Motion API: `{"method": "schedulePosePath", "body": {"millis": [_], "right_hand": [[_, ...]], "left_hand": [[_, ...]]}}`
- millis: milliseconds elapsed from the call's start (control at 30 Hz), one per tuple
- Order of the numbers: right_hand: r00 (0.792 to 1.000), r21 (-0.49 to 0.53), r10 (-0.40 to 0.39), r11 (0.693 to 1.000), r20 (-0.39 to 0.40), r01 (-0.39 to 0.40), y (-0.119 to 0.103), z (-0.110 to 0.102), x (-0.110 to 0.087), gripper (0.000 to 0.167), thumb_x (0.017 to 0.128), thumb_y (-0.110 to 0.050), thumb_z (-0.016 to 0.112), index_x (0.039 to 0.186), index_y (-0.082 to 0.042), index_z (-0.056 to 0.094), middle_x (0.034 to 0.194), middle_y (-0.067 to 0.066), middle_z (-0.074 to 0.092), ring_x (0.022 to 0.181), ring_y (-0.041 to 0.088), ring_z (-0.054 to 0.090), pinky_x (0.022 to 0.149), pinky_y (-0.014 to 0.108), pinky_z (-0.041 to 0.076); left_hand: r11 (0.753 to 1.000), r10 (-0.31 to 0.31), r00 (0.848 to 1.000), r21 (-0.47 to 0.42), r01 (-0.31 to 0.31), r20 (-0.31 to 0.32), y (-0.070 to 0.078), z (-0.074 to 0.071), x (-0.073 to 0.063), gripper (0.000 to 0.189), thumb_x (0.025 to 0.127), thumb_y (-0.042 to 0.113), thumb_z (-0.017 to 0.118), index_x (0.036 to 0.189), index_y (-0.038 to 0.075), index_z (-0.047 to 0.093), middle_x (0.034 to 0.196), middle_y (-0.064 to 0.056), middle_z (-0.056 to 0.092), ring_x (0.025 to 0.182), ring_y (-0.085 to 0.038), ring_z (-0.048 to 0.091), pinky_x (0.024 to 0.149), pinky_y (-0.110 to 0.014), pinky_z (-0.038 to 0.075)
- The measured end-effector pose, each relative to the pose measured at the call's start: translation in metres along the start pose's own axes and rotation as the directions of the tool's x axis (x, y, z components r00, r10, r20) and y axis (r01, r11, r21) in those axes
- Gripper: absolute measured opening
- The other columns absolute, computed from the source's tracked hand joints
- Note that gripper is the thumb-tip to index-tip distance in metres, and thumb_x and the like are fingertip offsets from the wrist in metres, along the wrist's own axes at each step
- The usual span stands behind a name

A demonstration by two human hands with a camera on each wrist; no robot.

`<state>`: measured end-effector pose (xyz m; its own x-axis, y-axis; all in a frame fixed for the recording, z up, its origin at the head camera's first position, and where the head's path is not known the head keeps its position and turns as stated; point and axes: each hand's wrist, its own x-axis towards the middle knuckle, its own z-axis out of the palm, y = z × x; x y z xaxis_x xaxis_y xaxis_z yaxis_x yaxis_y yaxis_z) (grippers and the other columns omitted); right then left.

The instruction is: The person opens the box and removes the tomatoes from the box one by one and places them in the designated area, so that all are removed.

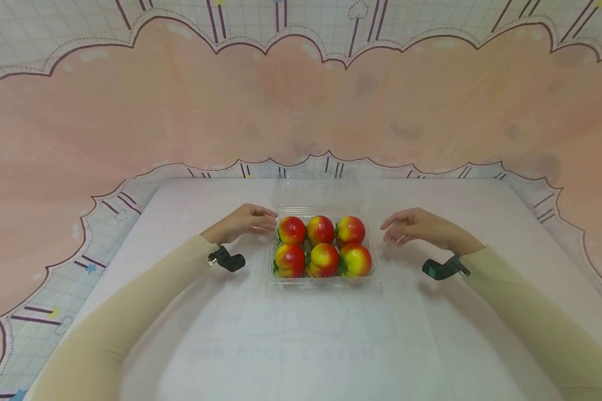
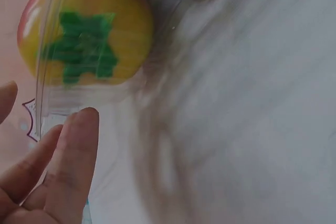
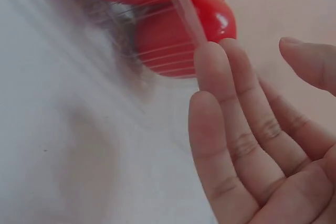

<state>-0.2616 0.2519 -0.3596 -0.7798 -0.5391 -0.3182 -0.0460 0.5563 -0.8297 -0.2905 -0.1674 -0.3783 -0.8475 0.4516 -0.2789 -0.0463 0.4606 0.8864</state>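
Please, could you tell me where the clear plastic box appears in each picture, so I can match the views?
Head: the clear plastic box is near the middle, slightly right and below centre.
Left wrist: upper left, only partly in the picture.
Right wrist: at the top, around the middle, also only partly visible.
Shared landmark: the round fruits inside it, seen in all three views.

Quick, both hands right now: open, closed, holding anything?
Left hand: open, holding nothing, by the clear container's left side; contact unclear.
Right hand: open, holding nothing, by its right side.
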Motion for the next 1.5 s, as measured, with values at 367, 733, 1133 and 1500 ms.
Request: {"method": "schedulePosePath", "body": {"millis": [367, 733, 1133, 1500], "right_hand": [[0.989, -0.105, -0.145, 0.985, -0.037, 0.141, -0.016, 0.015, 0.003, 0.039, 0.089, -0.023, 0.064, 0.12, 0.0, 0.057, 0.114, 0.02, 0.065, 0.102, 0.024, 0.065, 0.089, 0.027, 0.055], [0.948, -0.281, -0.318, 0.907, 0.028, 0.313, -0.031, 0.036, 0.005, 0.038, 0.083, -0.013, 0.07, 0.119, -0.004, 0.061, 0.117, 0.013, 0.065, 0.111, 0.028, 0.06, 0.095, 0.044, 0.052], [0.936, -0.331, -0.347, 0.878, 0.059, 0.347, -0.035, 0.048, 0.009, 0.044, 0.081, -0.016, 0.073, 0.122, -0.006, 0.06, 0.126, 0.013, 0.06, 0.117, 0.03, 0.055, 0.095, 0.045, 0.052], [0.936, -0.352, -0.341, 0.868, 0.089, 0.35, -0.038, 0.052, 0.011, 0.044, 0.081, -0.014, 0.072, 0.123, -0.004, 0.059, 0.126, 0.015, 0.059, 0.11, 0.029, 0.057, 0.095, 0.044, 0.052]], "left_hand": [[0.999, -0.044, 0.999, -0.02, 0.044, -0.01, 0.004, 0.009, -0.009, 0.044, 0.092, 0.011, 0.058, 0.13, -0.007, 0.048, 0.129, -0.027, 0.055, 0.106, -0.024, 0.063, 0.099, -0.043, 0.049], [0.994, -0.074, 0.997, -0.085, 0.073, -0.008, 0.003, 0.01, -0.008, 0.047, 0.09, 0.006, 0.059, 0.133, -0.006, 0.046, 0.133, -0.027, 0.052, 0.1, -0.013, 0.064, 0.099, -0.038, 0.048], [0.99, -0.114, 0.992, -0.095, 0.109, -0.047, 0.006, 0.014, -0.01, 0.045, 0.091, 0.006, 0.058, 0.133, -0.005, 0.046, 0.127, -0.026, 0.055, 0.09, -0.01, 0.062, 0.096, -0.04, 0.05], [0.989, -0.107, 0.992, -0.105, 0.101, -0.059, 0.004, 0.015, -0.01, 0.044, 0.092, 0.005, 0.057, 0.133, -0.005, 0.046, 0.12, -0.021, 0.059, 0.087, -0.009, 0.063, 0.092, -0.033, 0.053]]}}
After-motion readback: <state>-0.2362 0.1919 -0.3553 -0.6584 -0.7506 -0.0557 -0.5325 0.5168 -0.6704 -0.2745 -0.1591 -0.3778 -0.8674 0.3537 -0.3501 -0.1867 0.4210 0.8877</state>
